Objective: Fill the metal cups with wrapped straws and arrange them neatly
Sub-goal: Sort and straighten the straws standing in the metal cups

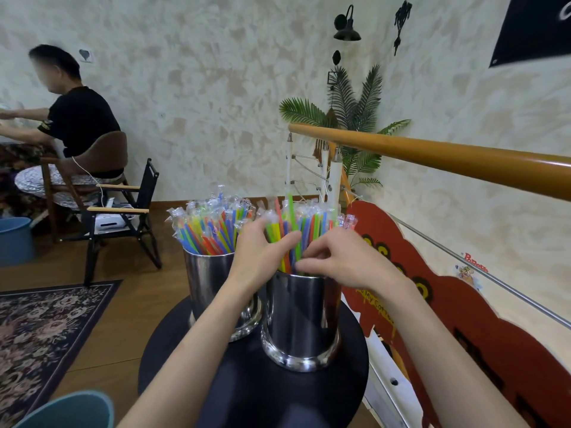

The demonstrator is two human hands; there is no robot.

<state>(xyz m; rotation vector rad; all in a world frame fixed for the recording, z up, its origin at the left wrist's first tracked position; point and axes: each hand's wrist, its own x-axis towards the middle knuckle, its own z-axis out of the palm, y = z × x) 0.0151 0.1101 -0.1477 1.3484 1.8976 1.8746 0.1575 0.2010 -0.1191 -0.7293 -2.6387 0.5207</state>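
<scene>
Both hands, left hand [262, 248] and right hand [343, 261], fingers curled around wrapped straws [289, 239] in near metal cup [301, 319]

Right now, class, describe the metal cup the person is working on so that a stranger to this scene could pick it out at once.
Find the round black table beside the orange handrail. Two shiny metal cups of wrapped straws stand on it. The one meant is the nearer cup, on the handrail side: both the left hand and the right hand are in its straws, and one green straw sticks up above the rest.

A round black table [247, 390] carries two metal cups – left [213, 291], right [299, 319] (touching, both straw-filled).
</scene>
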